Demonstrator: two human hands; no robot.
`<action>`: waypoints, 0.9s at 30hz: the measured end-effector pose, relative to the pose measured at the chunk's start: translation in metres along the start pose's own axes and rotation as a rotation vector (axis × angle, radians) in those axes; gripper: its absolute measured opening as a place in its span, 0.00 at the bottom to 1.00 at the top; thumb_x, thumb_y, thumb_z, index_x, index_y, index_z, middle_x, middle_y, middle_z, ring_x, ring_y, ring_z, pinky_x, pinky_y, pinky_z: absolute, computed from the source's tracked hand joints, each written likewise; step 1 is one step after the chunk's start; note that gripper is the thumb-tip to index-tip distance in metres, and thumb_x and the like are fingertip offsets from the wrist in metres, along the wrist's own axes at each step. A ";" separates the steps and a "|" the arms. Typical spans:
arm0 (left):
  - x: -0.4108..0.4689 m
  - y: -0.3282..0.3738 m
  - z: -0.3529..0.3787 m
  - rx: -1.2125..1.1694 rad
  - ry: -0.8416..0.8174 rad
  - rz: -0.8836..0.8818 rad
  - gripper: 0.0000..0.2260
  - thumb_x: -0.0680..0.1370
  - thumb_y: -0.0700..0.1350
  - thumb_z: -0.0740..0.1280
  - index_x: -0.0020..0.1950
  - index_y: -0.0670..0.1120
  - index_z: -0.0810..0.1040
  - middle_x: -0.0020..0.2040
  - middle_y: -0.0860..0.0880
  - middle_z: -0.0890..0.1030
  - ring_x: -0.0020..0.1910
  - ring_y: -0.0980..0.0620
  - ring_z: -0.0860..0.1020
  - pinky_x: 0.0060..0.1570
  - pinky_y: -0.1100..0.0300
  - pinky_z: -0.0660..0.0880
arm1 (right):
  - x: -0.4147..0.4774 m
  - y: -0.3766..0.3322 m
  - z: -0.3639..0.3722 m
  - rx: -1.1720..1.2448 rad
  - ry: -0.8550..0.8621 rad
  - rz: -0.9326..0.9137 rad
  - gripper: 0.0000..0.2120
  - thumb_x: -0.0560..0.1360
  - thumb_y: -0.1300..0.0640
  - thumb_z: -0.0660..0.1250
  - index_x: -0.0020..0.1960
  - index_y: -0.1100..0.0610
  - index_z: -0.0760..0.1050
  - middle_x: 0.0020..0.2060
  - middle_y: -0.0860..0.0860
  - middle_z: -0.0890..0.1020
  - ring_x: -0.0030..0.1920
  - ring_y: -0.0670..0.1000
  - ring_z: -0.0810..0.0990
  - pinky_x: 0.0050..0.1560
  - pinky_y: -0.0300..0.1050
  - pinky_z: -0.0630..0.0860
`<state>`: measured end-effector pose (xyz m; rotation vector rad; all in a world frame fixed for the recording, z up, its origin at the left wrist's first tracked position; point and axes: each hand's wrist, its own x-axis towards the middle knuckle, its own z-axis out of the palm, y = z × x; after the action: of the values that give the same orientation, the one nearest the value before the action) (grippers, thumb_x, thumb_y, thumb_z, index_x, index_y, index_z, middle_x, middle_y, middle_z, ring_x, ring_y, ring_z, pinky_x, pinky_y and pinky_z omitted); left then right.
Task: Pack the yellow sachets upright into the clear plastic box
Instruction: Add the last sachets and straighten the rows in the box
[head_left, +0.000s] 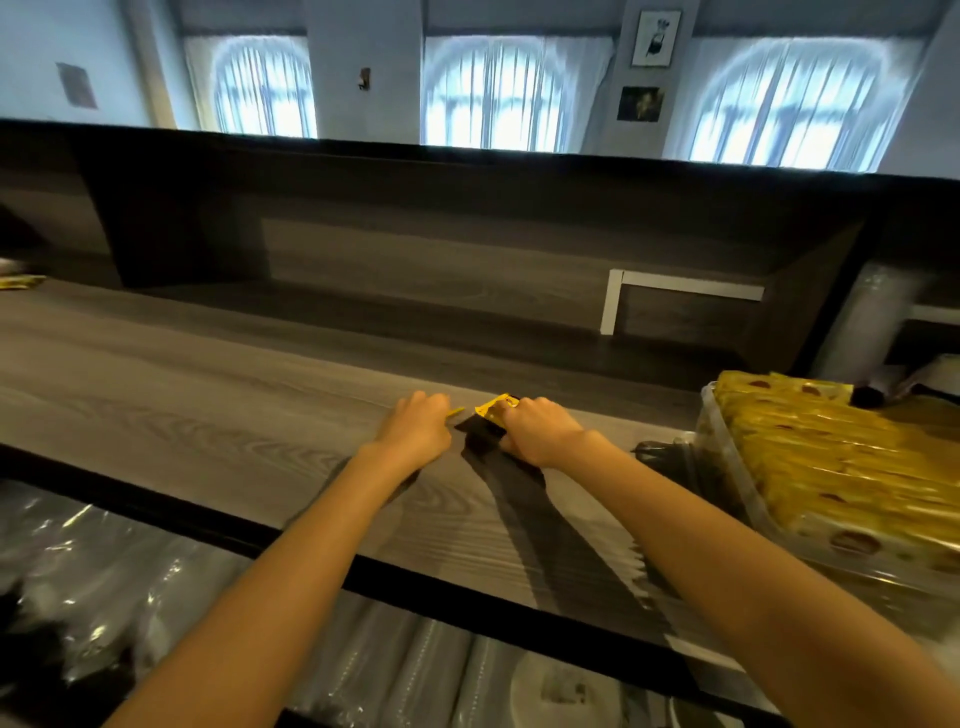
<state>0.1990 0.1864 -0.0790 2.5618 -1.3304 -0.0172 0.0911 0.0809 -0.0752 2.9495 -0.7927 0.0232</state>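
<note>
- The right hand (540, 434) grips a sachet bundle (496, 409) low over the counter (208, 405).
- The left hand (415, 428), just beside it, has curled fingers and seems to pinch a single sachet (456, 412), seen edge-on.
- At the right, the clear plastic box (724, 457) holds rows of packed sachets (841, 462).

**Both arms out, hands nearly meeting**

Bare forearms reach forward and converge. The left hand (415, 428) is knuckles-up, its curled fingers pinching a yellow sliver (456, 412). Just beside it, the right hand (540, 431) grips a yellow sachet (496, 405).
</note>
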 end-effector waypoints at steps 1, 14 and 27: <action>0.000 0.001 0.000 -0.027 0.006 -0.013 0.10 0.78 0.37 0.57 0.57 0.39 0.73 0.59 0.37 0.75 0.59 0.38 0.73 0.55 0.49 0.71 | -0.002 0.001 -0.001 0.033 0.004 0.014 0.17 0.78 0.58 0.58 0.65 0.63 0.68 0.61 0.61 0.75 0.61 0.63 0.75 0.57 0.53 0.73; -0.001 0.064 -0.044 -0.628 0.359 -0.009 0.05 0.75 0.42 0.67 0.39 0.45 0.74 0.45 0.42 0.82 0.49 0.41 0.78 0.44 0.53 0.72 | -0.030 0.056 -0.068 0.599 0.385 0.337 0.14 0.78 0.58 0.61 0.62 0.60 0.70 0.58 0.59 0.77 0.58 0.59 0.77 0.56 0.54 0.77; 0.014 0.196 -0.046 -0.595 0.341 0.312 0.15 0.81 0.41 0.52 0.68 0.43 0.63 0.59 0.42 0.76 0.62 0.43 0.70 0.65 0.49 0.58 | -0.101 0.170 -0.103 0.518 0.662 0.559 0.12 0.76 0.62 0.63 0.60 0.60 0.73 0.56 0.59 0.79 0.57 0.60 0.78 0.54 0.57 0.79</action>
<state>0.0553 0.0773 0.0116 1.7624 -1.3252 0.0684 -0.0807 -0.0064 0.0372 2.6710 -1.6009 1.3249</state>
